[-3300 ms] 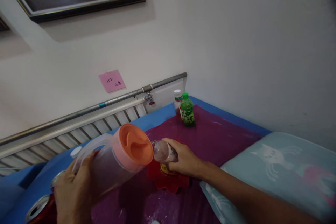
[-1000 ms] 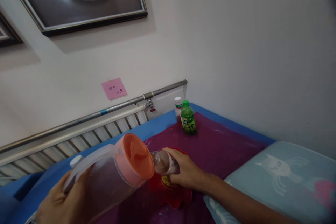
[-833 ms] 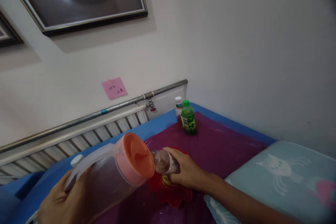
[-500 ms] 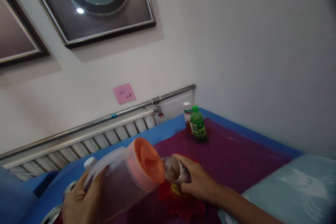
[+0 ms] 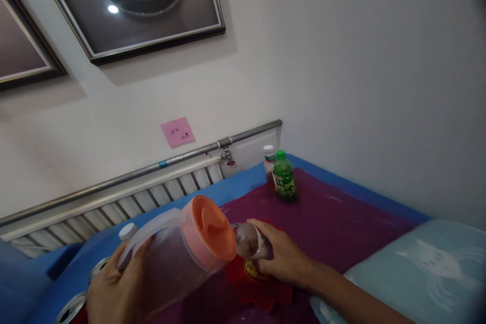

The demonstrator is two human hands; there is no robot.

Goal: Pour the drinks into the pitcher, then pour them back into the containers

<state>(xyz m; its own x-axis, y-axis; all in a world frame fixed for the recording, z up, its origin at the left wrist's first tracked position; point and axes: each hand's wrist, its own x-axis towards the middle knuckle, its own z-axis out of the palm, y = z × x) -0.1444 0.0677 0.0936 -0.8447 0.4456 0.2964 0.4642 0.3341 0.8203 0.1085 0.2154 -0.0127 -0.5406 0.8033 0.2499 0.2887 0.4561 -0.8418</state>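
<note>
My left hand is wrapped round the handle of a clear plastic pitcher with an orange lid. The pitcher is tilted, its lid end pointing right. In my right hand is a small clear bottle, tipped so that its mouth is at the lid's rim; I cannot tell whether they touch. Whether liquid runs between the two cannot be made out. Below the bottle lies a red scalloped tray with a gold emblem, partly hidden by my right hand.
A green bottle and a white-capped bottle stand at the table's far corner. Open cans and another white-capped bottle are by my left hand. A pale blue cat-print cloth lies right; a radiator lines the wall.
The view has shifted slightly, so everything sits a little further left and higher. Both hands keep their hold, and the pitcher and bottle stay in nearly the same position to each other.
</note>
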